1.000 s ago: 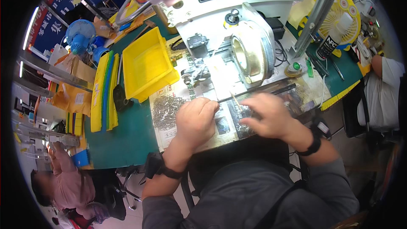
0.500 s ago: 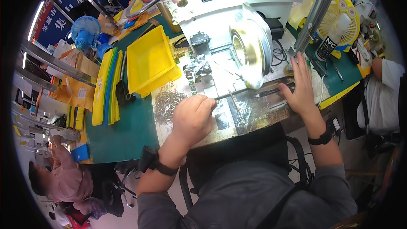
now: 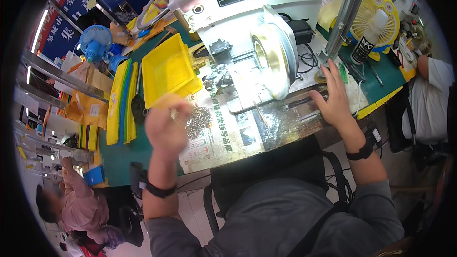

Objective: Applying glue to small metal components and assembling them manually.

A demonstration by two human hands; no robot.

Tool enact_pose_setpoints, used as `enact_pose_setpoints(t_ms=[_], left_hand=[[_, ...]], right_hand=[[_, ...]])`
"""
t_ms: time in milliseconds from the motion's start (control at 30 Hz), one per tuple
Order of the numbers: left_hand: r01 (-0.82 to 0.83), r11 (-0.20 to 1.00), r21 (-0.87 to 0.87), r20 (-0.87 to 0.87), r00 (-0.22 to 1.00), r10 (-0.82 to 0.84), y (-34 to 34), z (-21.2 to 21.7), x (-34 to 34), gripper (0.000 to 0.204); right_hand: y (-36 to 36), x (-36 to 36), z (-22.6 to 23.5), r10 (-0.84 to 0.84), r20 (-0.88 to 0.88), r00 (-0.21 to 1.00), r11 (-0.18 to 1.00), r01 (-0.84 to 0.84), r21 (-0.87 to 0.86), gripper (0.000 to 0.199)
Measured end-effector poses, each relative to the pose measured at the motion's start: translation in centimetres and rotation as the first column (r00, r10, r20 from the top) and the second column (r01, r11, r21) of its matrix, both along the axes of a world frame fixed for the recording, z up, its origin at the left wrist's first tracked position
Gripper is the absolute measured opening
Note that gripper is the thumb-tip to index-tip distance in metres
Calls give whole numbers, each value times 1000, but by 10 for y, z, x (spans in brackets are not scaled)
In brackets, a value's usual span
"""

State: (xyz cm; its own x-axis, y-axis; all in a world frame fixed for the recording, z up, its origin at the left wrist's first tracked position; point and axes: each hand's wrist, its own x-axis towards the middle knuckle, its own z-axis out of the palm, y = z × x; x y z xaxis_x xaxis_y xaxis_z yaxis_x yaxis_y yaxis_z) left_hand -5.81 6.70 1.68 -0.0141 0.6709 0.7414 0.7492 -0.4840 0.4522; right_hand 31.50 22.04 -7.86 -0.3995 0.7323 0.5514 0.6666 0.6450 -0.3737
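Observation:
My left hand (image 3: 167,126), smeared by motion, hovers at the near corner of a yellow plastic bin (image 3: 164,74). Its fingers are too blurred to show whether they hold anything. Close to it, a pile of small metal pieces (image 3: 197,123) lies on a printed paper sheet (image 3: 219,140). My right hand (image 3: 333,97) rests at the right part of the work surface, fingers stretched and apart, near the foot of a metal post. Between the hands stands a white machine (image 3: 228,12) with a gold-rimmed wheel (image 3: 265,59) and a small metal fixture (image 3: 221,80), all brightly lit.
Strips of yellow, green and blue (image 3: 121,102) lie left of the bin. At the right are a spray can (image 3: 366,45), a yellow fan (image 3: 376,16) and a metal post (image 3: 345,19). A blue fan (image 3: 95,43) stands far left. Other people sit at both sides.
My left hand has moved left, from in front of the fixture to the bin's near corner, uncovering more of the metal pile. My right hand has stayed nearly in place.

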Motion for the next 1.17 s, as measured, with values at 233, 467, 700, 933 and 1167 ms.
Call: enact_pose_setpoints(t_ms=[233, 467, 700, 933, 1167], left_hand=[[-73, 973, -219, -398, 917, -20, 36, -48, -20, 6], [-279, 932, -234, -268, 939, 214, -15, -60, -6, 20], [231, 843, -486, 243, 962, -124, -138, -79, 42, 20], [-168, 252, -953, -161, 986, 50, -139, -181, 46, 43], [193, 696, -691, 322, 945, 58, -75, -342, 2, 50]], right_hand=[[3, 1, 4, -23, -56, 998, 1000, 22, -14, 68], [-13, 4, 7, 180, -142, 973, 974, -156, 167, 51], [-107, 13, -4, 615, -288, 735, 622, -675, -396, 18], [-53, -6, -165, 488, 385, 783, 764, -169, -623, 57], [-27, -40, -170, 511, 401, 760, 798, -247, -549, 53]])
